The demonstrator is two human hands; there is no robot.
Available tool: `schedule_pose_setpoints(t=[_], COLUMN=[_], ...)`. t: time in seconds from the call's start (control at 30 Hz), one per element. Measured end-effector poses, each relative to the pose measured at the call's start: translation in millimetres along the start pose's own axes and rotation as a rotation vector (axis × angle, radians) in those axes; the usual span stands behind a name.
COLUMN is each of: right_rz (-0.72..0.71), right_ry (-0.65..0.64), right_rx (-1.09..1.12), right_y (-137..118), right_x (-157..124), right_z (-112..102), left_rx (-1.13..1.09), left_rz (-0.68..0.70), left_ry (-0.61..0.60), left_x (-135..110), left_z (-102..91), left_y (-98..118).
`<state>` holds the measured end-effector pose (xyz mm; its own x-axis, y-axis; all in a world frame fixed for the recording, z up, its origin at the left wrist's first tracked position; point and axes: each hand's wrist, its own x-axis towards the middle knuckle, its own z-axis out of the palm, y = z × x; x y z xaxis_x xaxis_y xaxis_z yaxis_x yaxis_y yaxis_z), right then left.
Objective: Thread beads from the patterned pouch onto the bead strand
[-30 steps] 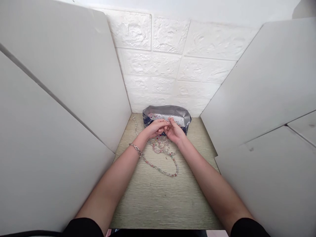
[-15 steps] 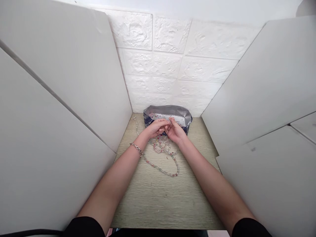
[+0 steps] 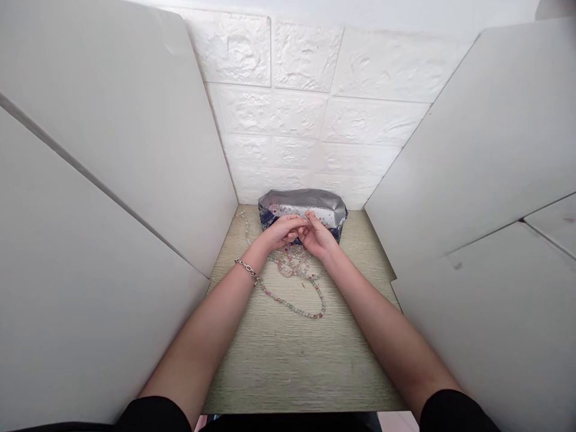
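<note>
My left hand (image 3: 286,230) and my right hand (image 3: 317,237) meet at their fingertips, just over the near edge of an open foil-lined bag (image 3: 299,194). Both hands are closed in a pinch; what lies between the fingertips is too small to name. Inside the bag, loose beads (image 3: 275,209) in pink and clear tones show against the silver lining. A long bead strand (image 3: 294,309), pale with pink, red and green beads, lies in loops on the wooden board below my hands. Part of it passes out of sight under them.
White panels (image 3: 135,132) rise close on the left and more white panels (image 3: 486,144) on the right. A white brick-pattern wall (image 3: 301,114) stands right behind the bag. The wooden board (image 3: 306,366) ends at a front edge near my body.
The whole view has shifted slightly. My hands keep the same fingertip pinch over the bag, and the strand lies in the same loops.
</note>
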<state>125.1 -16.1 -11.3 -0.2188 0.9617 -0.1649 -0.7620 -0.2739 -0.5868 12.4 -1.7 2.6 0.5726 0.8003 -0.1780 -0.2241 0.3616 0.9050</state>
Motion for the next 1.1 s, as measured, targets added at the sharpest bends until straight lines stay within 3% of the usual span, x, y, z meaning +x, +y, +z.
schedule_pose_setpoints(t=[0.5, 0.63, 0.9, 1.1], right_rz=[-0.015, -0.091, -0.219, -0.241], right_ry=[-0.012, -0.046, 0.017, 0.014], right_rx=[-0.017, -0.146, -0.533, -0.577], right_y=[1, -3, -20, -23], right_x=[1, -1, -3, -2], right_z=[-3, 1, 10, 8], left_rx=[-0.064, -0.152, -0.223, -0.205], left_rz=[0.039, 0.039, 0.08, 0.071], left_ry=[0.038, 0.059, 0.076, 0.081], left_x=[0, 1, 4, 2], left_z=[-0.3, -1.7, -5.7, -3.2], left_y=[0, 0, -1, 1])
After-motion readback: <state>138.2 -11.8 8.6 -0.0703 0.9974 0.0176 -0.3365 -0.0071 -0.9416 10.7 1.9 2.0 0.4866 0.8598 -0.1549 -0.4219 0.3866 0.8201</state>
